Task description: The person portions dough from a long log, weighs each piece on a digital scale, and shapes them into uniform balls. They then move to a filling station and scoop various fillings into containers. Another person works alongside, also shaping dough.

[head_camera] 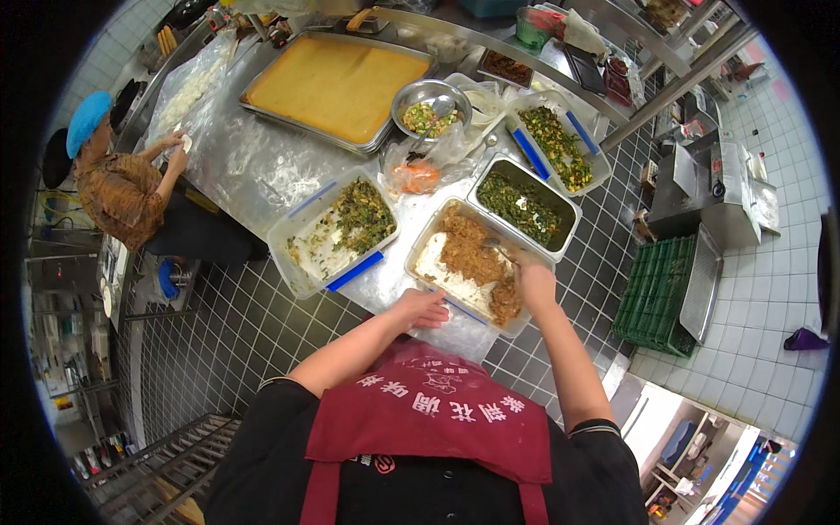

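Observation:
My right hand is closed around the handle of a metal spoon, whose bowl rests in brown shredded filling. That filling lies in a clear plastic container close to the table's front edge. At the container's near left side is my left hand, fingers extended and holding nothing; whether it touches the wall, I cannot tell. A metal pan of chopped greens adjoins the container on its far right. To the left, a plastic container with a blue clip holds chopped vegetable filling.
A large tray of flat yellow food, a steel bowl and another plastic container of greens stand farther back. A co-worker in a blue cap works at the left side. Green crates stand on the right.

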Motion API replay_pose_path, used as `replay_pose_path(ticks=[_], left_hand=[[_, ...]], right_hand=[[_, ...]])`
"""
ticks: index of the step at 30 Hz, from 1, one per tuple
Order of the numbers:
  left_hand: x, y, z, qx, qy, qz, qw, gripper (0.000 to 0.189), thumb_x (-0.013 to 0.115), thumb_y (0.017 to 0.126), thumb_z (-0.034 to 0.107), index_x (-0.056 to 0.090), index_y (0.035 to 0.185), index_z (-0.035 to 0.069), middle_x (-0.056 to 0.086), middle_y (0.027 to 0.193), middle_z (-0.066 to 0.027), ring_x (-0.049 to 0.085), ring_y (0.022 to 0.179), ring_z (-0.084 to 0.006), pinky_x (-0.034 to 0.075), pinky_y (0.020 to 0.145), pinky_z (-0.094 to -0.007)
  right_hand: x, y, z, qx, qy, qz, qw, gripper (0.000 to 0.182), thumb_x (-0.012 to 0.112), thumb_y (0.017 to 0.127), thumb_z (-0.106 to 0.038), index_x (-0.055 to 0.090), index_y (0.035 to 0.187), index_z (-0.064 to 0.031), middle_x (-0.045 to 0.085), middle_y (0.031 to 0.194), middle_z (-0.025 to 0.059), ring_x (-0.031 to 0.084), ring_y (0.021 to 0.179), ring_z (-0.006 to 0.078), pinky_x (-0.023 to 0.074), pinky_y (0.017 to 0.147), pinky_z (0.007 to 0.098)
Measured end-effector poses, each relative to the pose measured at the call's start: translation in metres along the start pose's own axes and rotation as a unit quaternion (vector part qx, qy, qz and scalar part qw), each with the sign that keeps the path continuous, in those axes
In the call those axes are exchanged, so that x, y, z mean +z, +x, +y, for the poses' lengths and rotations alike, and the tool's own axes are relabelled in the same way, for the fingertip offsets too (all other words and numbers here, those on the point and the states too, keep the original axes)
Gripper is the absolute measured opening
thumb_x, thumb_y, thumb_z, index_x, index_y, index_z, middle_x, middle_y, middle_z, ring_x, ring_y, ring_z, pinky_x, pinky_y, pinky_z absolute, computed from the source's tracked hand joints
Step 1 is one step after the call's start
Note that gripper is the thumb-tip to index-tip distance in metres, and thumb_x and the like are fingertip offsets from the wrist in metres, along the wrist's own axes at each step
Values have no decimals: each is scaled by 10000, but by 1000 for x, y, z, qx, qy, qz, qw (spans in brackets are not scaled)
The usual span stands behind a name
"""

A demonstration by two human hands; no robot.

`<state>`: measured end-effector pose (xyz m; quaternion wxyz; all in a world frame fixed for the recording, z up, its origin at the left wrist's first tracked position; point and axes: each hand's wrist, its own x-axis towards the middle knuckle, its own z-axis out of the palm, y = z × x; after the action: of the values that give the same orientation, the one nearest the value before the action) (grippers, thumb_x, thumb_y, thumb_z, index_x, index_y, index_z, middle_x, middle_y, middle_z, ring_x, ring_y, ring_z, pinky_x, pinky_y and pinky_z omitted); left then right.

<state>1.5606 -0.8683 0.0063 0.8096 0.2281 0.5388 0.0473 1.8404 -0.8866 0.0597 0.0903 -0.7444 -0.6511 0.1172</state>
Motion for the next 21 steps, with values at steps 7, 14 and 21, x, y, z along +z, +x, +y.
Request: replay_pose_path(ticks=[7, 14, 21], left_hand=[[12, 16, -2, -17, -2, -48, 999, 502, 536, 949, 353, 520, 1131, -115, 648, 1060, -230, 676, 930, -308, 587, 725, -379], [16, 14, 4, -13, -30, -41, 999, 436, 497, 960, 279, 514, 1115, -128, 646, 1024, -253, 683, 896, -302, 591, 717, -359], [30, 15, -3, -3, -70, -43, 997, 391, 497, 943, 220, 531, 1045, -155, 665, 939, -248, 696, 806, -292, 596, 643, -328]], right_hand=[[-27, -21, -37, -81, -48, -76, 993, 200, 524, 835, -142, 646, 994, -150, 652, 727, 151, 664, 655, 312, 519, 557, 446], [25, -4, -57, 16, 75, -82, 994, 194, 548, 827, -114, 705, 932, -71, 682, 777, 177, 667, 668, 321, 521, 622, 420], [-19, 2, -76, 27, -47, -125, 991, 239, 542, 821, -123, 690, 1004, -90, 678, 782, 176, 659, 677, 351, 522, 621, 430]])
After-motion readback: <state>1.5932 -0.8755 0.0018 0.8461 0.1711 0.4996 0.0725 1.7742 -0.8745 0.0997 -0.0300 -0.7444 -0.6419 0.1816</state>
